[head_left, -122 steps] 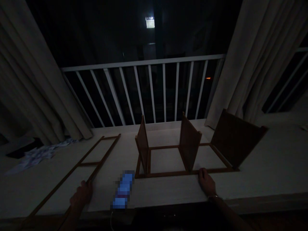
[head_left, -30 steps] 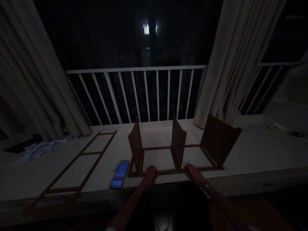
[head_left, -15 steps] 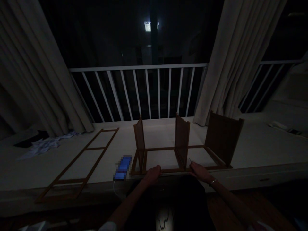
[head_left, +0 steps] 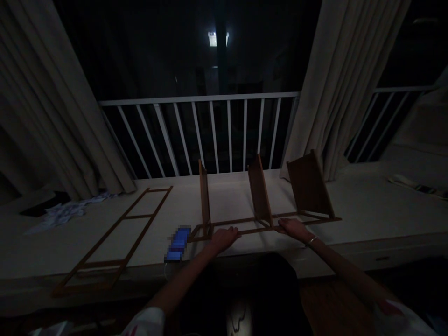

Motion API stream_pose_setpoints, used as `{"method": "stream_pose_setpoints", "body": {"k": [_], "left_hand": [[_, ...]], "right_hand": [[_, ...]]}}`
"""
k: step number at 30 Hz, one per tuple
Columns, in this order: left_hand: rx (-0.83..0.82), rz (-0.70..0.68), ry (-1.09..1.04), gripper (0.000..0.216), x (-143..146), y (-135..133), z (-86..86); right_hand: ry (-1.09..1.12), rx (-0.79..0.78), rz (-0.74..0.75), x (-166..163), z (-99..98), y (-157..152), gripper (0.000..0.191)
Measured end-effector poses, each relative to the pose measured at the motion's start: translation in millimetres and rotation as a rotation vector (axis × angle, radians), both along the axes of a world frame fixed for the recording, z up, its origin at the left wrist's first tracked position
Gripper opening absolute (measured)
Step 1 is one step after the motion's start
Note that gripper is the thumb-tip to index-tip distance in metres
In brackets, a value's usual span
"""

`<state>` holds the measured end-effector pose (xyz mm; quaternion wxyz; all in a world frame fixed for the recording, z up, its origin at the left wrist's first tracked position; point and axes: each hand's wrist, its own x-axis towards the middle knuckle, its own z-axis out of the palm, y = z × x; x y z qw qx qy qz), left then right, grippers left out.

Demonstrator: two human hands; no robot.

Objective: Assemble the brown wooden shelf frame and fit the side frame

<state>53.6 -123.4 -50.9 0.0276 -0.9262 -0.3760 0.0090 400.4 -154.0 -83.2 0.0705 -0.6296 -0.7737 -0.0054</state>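
Note:
A brown wooden shelf frame [head_left: 249,230] lies with its front edge raised off the pale ledge. Three panels stand up from it: a left panel [head_left: 205,198], a middle panel [head_left: 259,191] and a right panel [head_left: 311,184]. My left hand [head_left: 225,238] is closed over the front rail, between the left and middle panels. Beside the foot of the middle panel, my right hand [head_left: 293,229] is closed at the same rail. A thin light stick shows by its fingers, too small and dark to name. My fingertips are partly hidden.
A second wooden frame [head_left: 126,240] lies flat on the left, overhanging the ledge [head_left: 156,252]. A lit phone [head_left: 178,243] with a cable lies left of the shelf. Crumpled paper [head_left: 63,212] is at far left. White railing [head_left: 199,99] and curtains [head_left: 320,93] stand behind.
The shelf frame's front rail has risen off the ledge with both my hands, and its panels have tilted backward. The flat frame and phone have stayed put.

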Motion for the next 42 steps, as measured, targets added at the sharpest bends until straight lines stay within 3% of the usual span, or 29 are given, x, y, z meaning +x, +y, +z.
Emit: {"method": "stream_pose_setpoints", "body": {"k": [8,14,26,42], "left_hand": [[0.0,-0.013,-0.011,0.042,6,42,41.7],[-0.015,-0.034,-0.008,0.049,11,76,58.1],[-0.033,-0.097,-0.052,0.051,17,137,65.1],[-0.049,-0.132,-0.128,0.047,26,186,65.9]], "right_hand": [[-0.022,-0.005,-0.014,6,43.4,48,0.048],[-0.084,0.031,-0.019,4,64.6,75,0.059],[-0.196,0.002,-0.077,2,88.8,115,0.071],[-0.217,-0.026,-0.113,4,100.8,152,0.075]]}}
